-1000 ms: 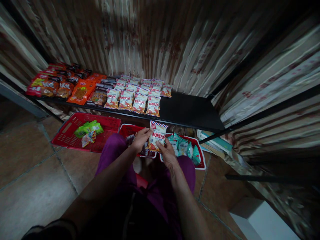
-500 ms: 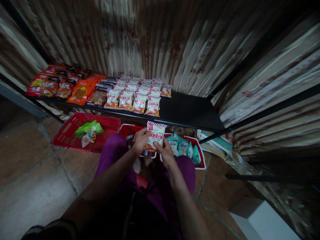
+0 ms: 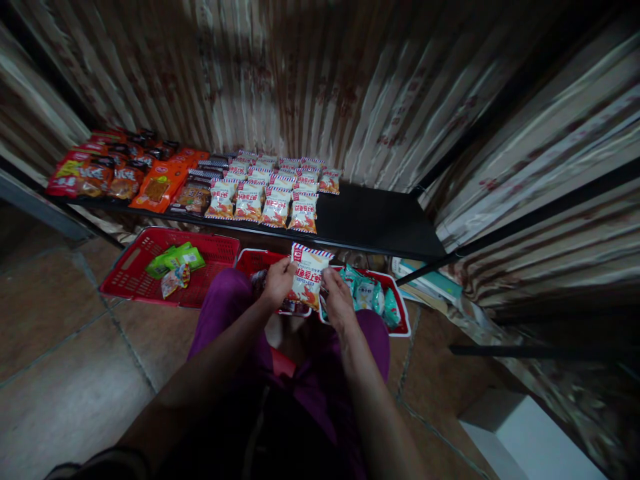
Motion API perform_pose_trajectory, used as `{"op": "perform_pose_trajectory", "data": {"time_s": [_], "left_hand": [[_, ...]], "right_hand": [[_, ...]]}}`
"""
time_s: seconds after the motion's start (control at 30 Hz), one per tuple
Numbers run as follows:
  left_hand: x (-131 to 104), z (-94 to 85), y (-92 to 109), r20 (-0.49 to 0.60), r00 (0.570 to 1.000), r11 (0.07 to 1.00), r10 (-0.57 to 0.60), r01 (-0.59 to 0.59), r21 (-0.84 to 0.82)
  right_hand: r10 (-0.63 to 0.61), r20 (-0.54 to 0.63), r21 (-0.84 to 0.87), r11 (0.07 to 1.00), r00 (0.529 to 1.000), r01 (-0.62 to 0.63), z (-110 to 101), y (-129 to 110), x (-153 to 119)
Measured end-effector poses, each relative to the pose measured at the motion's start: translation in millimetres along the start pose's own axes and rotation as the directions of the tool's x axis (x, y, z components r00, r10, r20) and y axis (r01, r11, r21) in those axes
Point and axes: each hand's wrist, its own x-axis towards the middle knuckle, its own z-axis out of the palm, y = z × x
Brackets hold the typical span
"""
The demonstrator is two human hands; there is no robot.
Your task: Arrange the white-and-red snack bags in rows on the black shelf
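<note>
Between my two hands is a snack bag (image 3: 307, 275), white and orange with red lettering and a striped top edge. My left hand (image 3: 280, 280) pinches its left side, and my right hand (image 3: 337, 293) grips its right side. The bag is held upright in front of the black shelf (image 3: 377, 223), above the baskets. Several matching snack bags (image 3: 275, 205) lie in rows on the shelf, just beyond my hands. Below the held bag, a red basket (image 3: 245, 261) with dark packets is partly covered by my left hand and knee.
Left on the shelf lie orange packets (image 3: 158, 189), red packets (image 3: 67, 175) and brown bags (image 3: 193, 192). A red basket (image 3: 120, 267) at left holds green packets (image 3: 175, 259). Another basket (image 3: 406, 313) at right holds teal bags (image 3: 370, 293). A white box (image 3: 543, 437) stands on the floor.
My right hand has shifted its hold higher on the bag's right side, its fingers now closer to the upper corner. My left hand stays on the left side. The view has moved slightly.
</note>
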Motion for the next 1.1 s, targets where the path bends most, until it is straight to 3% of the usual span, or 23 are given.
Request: {"op": "perform_pose_trajectory", "data": {"time_s": [0.23, 0.67, 0.77, 0.9, 1.1], "left_hand": [[-4.5, -0.9, -2.5, 0.061, 0.998, 0.999, -0.01, 0.012, -0.03], [-8.8, -9.4, -4.4, 0.201, 0.978, 0.988, -0.061, 0.088, -0.129], [-12.6, -14.8, -4.0, 0.254, 0.957, 0.979, -0.141, 0.174, -0.111], [-18.6, -20.7, -3.8, 0.397, 0.895, 0.937, -0.204, 0.295, -0.184], [-27.3, -22.1, 1.7, 0.458, 0.875, 0.938, -0.159, 0.278, -0.205]], "right_hand": [[-0.079, -0.123, -0.005, 0.997, 0.989, 0.079, 2.2, -14.0, 14.4], [-0.112, -0.358, 0.019, 0.992, 0.927, 0.127, -2.6, -8.3, 31.2], [-0.1, -0.379, 0.024, 0.993, 0.92, 0.118, -7.9, -9.2, 37.0], [-0.073, -0.423, 0.034, 0.995, 0.903, 0.096, -18.1, -6.5, 48.1], [-0.057, -0.457, 0.049, 0.995, 0.887, 0.089, -30.1, 2.0, 60.7]]}}
